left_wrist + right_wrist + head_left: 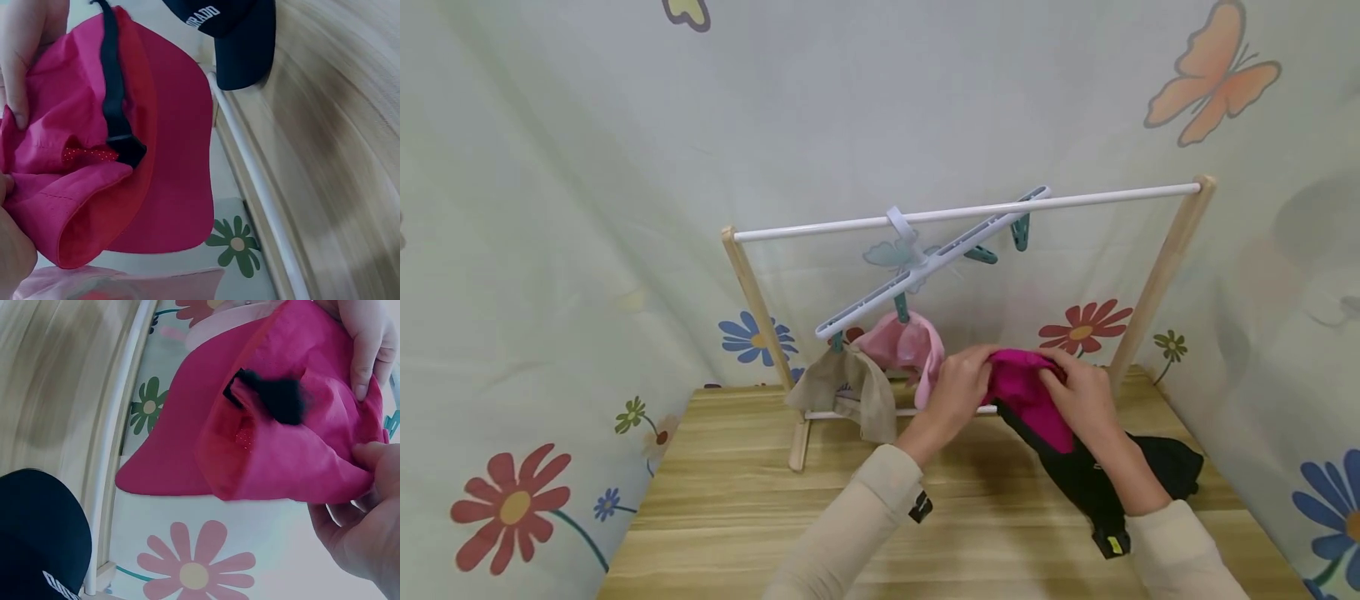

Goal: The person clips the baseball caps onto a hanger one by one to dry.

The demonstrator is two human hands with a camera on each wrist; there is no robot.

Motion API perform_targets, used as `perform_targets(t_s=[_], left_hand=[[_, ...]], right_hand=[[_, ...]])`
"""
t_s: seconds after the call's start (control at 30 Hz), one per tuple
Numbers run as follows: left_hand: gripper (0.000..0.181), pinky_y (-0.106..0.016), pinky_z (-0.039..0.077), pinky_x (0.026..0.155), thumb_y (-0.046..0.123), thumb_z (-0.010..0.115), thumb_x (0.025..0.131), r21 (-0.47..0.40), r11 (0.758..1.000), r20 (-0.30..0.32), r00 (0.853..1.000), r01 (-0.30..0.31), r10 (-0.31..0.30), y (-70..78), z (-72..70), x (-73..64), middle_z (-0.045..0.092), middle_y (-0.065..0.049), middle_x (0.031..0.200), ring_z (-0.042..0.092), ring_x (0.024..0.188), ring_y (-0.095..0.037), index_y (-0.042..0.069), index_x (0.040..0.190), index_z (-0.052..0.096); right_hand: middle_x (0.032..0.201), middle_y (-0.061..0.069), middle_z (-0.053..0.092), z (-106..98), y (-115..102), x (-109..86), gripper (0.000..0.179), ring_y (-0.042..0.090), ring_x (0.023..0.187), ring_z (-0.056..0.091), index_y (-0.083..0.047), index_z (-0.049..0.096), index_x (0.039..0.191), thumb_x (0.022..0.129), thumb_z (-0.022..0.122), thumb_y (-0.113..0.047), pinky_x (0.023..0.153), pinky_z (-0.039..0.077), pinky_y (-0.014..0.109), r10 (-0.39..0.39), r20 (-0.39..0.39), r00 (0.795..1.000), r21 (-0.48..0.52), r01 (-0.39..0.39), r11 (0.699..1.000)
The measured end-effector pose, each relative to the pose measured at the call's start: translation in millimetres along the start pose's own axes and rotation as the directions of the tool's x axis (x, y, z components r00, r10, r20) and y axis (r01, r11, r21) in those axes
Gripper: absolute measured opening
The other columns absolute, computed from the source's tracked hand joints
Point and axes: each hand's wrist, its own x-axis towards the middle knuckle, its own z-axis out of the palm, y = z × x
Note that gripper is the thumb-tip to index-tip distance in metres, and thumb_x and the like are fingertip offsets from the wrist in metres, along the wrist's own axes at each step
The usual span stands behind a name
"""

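Between both hands is a magenta cap (1030, 396), its brim and a dark strap (115, 94) with a buckle showing in the left wrist view. My left hand (958, 385) pinches one side of its crown. The other side is held by my right hand (1081, 396), thumb on the fabric. A black cap (1161, 467) with white lettering lies on the table below my right forearm. To the left, a beige cap (827, 383) and a pink cap (898, 343) hang by green clips from a pale hanger (925, 271).
The hanger hooks over the white top bar (1097, 198) of a wooden-legged rack and slants across it. Two more green clips, one of them a clip (1021, 232) near the hanger's right end, hold nothing. The rack stands on a wood-grain table (715, 508) before a flower-printed curtain (587, 208).
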Motion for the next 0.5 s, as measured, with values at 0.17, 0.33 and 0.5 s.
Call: perform_targets(t_s=[0.17,0.33,0.5], left_hand=[[0.022,-0.016,0.053,0.092,0.005,0.057,0.102,-0.004,1.0,0.004,1.0,0.013,-0.012,1.8,-1.4,5.0,0.075,-0.003,0.11,0.072,0.1,-0.013,0.009,0.118,0.072],[0.022,-0.016,0.052,0.093,0.005,0.057,0.102,-0.002,1.0,-0.005,1.0,0.007,-0.007,1.5,-3.8,9.4,0.075,-0.004,0.11,0.072,0.101,-0.013,0.008,0.117,0.072],[0.022,-0.017,0.052,0.093,0.005,0.056,0.102,-0.016,1.0,-0.009,1.0,-0.012,0.011,1.1,-8.4,15.0,0.075,-0.005,0.111,0.072,0.102,-0.013,0.007,0.118,0.072]], right_hand=[[0.099,0.024,0.074,-0.8,-1.7,1.4,0.028,0.036,0.079,0.071,0.0,0.072,0.117,0.09,0.075,0.0,0.068,0.06,0.051,-0.009,0.018,1.0,0.026,0.009,1.0],[0.092,0.021,0.075,-0.8,-0.4,4.6,0.022,0.029,0.067,0.067,-0.001,0.074,0.113,0.092,0.074,-0.003,0.058,0.056,0.036,-0.025,-0.023,0.999,0.029,0.025,0.999],[0.079,0.017,0.072,-3.9,-1.6,11.2,0.02,0.021,0.056,0.053,-0.001,0.074,0.113,0.093,0.072,-0.004,0.049,0.042,0.027,-0.04,-0.032,0.999,0.022,0.041,0.999]])
